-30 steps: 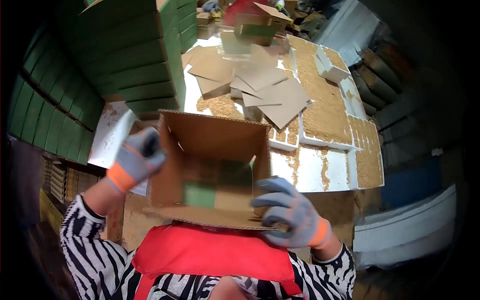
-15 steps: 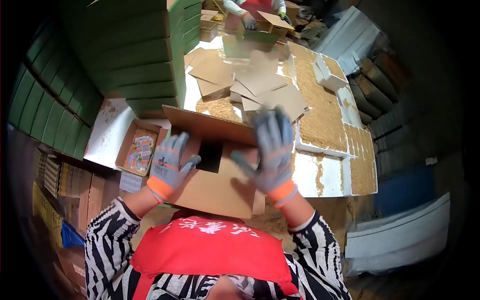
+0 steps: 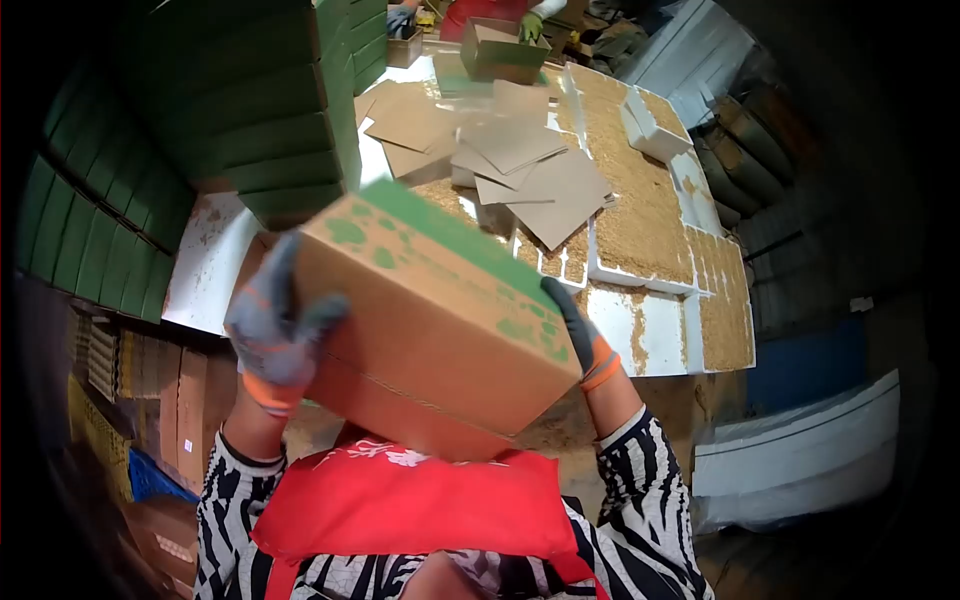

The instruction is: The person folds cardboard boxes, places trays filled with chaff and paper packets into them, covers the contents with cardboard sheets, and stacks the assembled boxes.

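A brown cardboard box with green print is held up in front of my red apron, tilted, with its flaps folded shut on the side facing me. My left hand, in a grey glove with an orange cuff, grips the box's left end, thumb across its face. At the opposite end my right hand, gloved the same way, presses against the side; its fingers are partly hidden behind the box. Loose cardboard sheets lie on the table beyond the box.
Tall stacks of green boxes stand at the left. White foam trays filled with yellowish-brown crumbly material cover the table's right side. At the far end, a co-worker's gloved hand is at another open box.
Both hands have gone from the box's top flaps to its two ends. The box has been raised and turned, its flaps now closed and its green-printed side showing.
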